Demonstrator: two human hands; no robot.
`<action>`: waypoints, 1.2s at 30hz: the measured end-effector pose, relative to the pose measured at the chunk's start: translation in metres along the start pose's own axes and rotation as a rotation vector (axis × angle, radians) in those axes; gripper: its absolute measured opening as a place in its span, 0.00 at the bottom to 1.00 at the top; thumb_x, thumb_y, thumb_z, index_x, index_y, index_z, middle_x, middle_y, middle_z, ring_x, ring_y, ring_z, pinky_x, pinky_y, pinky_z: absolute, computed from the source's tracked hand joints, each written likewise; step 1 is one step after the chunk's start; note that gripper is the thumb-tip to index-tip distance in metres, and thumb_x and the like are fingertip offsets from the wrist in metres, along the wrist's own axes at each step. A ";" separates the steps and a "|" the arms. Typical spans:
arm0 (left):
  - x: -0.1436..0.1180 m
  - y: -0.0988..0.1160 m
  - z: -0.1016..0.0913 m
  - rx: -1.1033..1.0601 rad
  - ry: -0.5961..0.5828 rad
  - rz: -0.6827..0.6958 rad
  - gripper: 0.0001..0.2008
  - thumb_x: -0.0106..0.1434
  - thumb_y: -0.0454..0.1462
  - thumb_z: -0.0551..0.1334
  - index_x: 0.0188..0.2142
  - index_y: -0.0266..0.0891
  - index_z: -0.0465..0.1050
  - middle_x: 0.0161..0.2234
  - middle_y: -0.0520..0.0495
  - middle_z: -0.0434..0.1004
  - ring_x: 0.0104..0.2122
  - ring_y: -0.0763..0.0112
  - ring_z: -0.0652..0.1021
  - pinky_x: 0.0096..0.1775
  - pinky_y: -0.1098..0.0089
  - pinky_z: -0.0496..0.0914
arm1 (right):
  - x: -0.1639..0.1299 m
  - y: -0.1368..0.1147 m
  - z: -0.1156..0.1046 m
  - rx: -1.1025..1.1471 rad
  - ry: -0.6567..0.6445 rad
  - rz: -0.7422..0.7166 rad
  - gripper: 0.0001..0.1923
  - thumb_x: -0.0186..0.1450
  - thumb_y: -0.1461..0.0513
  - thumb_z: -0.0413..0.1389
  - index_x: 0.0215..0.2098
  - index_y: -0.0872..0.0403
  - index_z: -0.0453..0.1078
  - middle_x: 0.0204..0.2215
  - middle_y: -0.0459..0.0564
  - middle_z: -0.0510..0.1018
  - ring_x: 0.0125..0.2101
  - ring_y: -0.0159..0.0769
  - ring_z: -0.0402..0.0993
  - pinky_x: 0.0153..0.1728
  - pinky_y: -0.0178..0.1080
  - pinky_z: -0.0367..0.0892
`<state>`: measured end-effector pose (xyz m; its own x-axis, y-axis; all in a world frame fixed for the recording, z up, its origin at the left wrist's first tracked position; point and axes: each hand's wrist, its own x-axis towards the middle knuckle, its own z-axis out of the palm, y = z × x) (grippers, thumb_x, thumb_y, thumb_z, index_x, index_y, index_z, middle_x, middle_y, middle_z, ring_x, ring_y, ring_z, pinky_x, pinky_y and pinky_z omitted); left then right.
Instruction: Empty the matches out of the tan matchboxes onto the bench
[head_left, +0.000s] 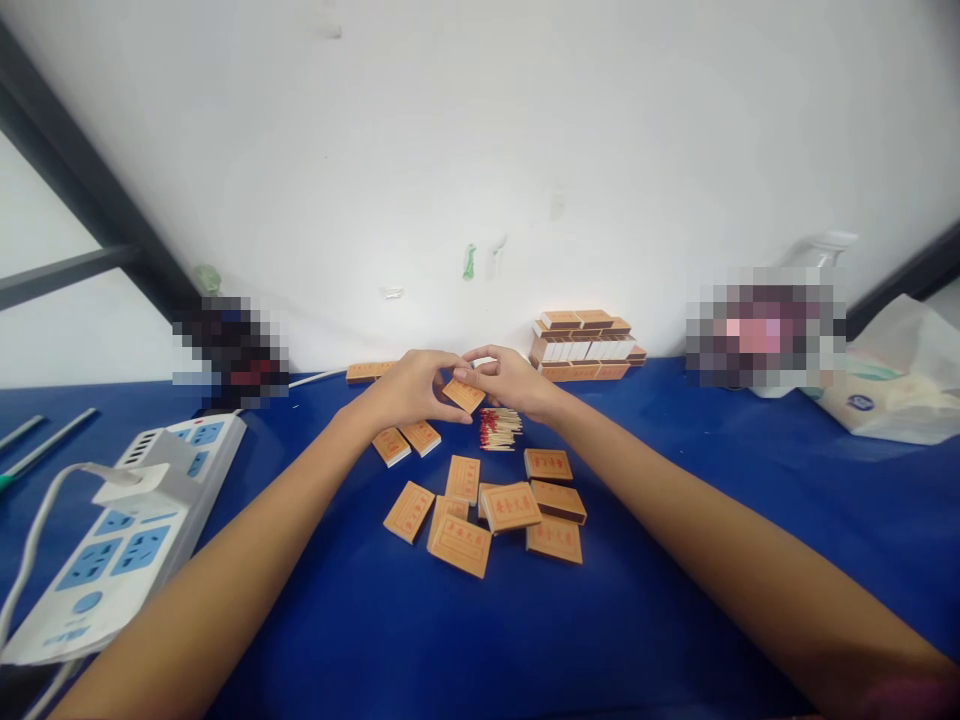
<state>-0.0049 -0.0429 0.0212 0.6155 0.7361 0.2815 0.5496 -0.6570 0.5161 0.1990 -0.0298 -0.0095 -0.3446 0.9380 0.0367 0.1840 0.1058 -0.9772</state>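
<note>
A tan matchbox [463, 397] with red lettering is held between my two hands, just above the table. My left hand [411, 388] curls around its left side, thumb along the lower edge. From the right, my right hand [514, 380] pinches its upper corner with thumb and fingers. Something white shows behind the right fingers, too small to make out. Just below my right hand lies a pile of loose red-tipped matches [499, 429]. Two matchboxes [405, 440] rest under my left wrist. Closer to me, several more matchboxes [512, 507] lie scattered, some overlapping.
Against the wall, a stack of matchboxes [585, 347] stands right of my hands. More matchboxes [364, 373] line up behind my left hand. A white power strip [142, 540] with a cable lies left on the blue table [360, 640]. A tissue pack [892, 385] sits far right.
</note>
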 end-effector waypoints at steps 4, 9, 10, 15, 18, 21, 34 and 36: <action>0.000 0.001 0.000 0.115 0.090 -0.076 0.18 0.55 0.43 0.74 0.44 0.40 0.79 0.33 0.49 0.81 0.30 0.67 0.78 0.34 0.68 0.69 | 0.001 0.003 -0.003 -0.036 0.016 0.010 0.22 0.67 0.47 0.62 0.46 0.56 0.72 0.21 0.42 0.73 0.17 0.25 0.61 0.17 0.29 0.55; -0.001 0.007 -0.002 0.306 0.267 -0.220 0.13 0.59 0.45 0.72 0.40 0.41 0.80 0.30 0.48 0.81 0.31 0.62 0.80 0.35 0.66 0.68 | 0.002 0.004 -0.002 0.035 0.107 0.008 0.15 0.70 0.52 0.61 0.43 0.56 0.70 0.30 0.50 0.80 0.21 0.26 0.68 0.17 0.28 0.60; -0.001 0.007 -0.002 0.319 0.280 -0.243 0.14 0.59 0.46 0.72 0.40 0.41 0.80 0.30 0.48 0.81 0.31 0.62 0.80 0.36 0.66 0.68 | 0.002 0.004 -0.002 0.055 0.118 -0.003 0.15 0.69 0.52 0.62 0.42 0.56 0.69 0.32 0.50 0.81 0.22 0.26 0.68 0.17 0.28 0.59; 0.001 0.000 0.002 0.275 0.274 -0.194 0.15 0.58 0.45 0.72 0.40 0.39 0.80 0.32 0.47 0.82 0.31 0.63 0.80 0.37 0.65 0.70 | 0.000 0.002 0.000 0.127 0.132 0.007 0.15 0.67 0.53 0.63 0.35 0.56 0.70 0.29 0.47 0.77 0.20 0.23 0.63 0.15 0.27 0.52; 0.001 -0.005 0.004 0.234 0.273 -0.134 0.13 0.59 0.44 0.72 0.40 0.39 0.79 0.36 0.46 0.84 0.32 0.65 0.79 0.38 0.66 0.70 | -0.001 0.002 0.001 0.154 0.108 0.033 0.15 0.66 0.53 0.65 0.32 0.56 0.70 0.26 0.44 0.73 0.20 0.23 0.61 0.16 0.27 0.50; 0.001 -0.008 0.006 0.231 0.273 -0.113 0.14 0.59 0.44 0.72 0.41 0.40 0.79 0.39 0.46 0.84 0.34 0.65 0.79 0.40 0.66 0.70 | -0.002 0.004 0.000 0.147 0.075 0.051 0.17 0.64 0.52 0.66 0.31 0.56 0.70 0.20 0.41 0.67 0.19 0.24 0.58 0.17 0.28 0.49; 0.000 -0.013 0.000 0.204 0.227 -0.192 0.16 0.59 0.43 0.73 0.46 0.42 0.82 0.32 0.48 0.83 0.32 0.64 0.80 0.38 0.65 0.71 | 0.001 0.000 -0.010 0.057 0.193 0.108 0.21 0.67 0.53 0.63 0.25 0.53 0.62 0.18 0.41 0.62 0.18 0.24 0.55 0.17 0.29 0.51; -0.001 -0.014 -0.002 0.249 0.236 -0.243 0.16 0.59 0.44 0.72 0.46 0.43 0.82 0.31 0.48 0.83 0.32 0.62 0.80 0.38 0.65 0.70 | 0.003 0.001 -0.016 0.038 0.221 0.113 0.19 0.68 0.55 0.62 0.25 0.53 0.61 0.18 0.41 0.62 0.18 0.25 0.56 0.17 0.29 0.51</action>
<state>-0.0143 -0.0347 0.0153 0.3210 0.8726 0.3681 0.8005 -0.4577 0.3869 0.2126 -0.0219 -0.0073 -0.1136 0.9930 -0.0328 0.1738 -0.0127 -0.9847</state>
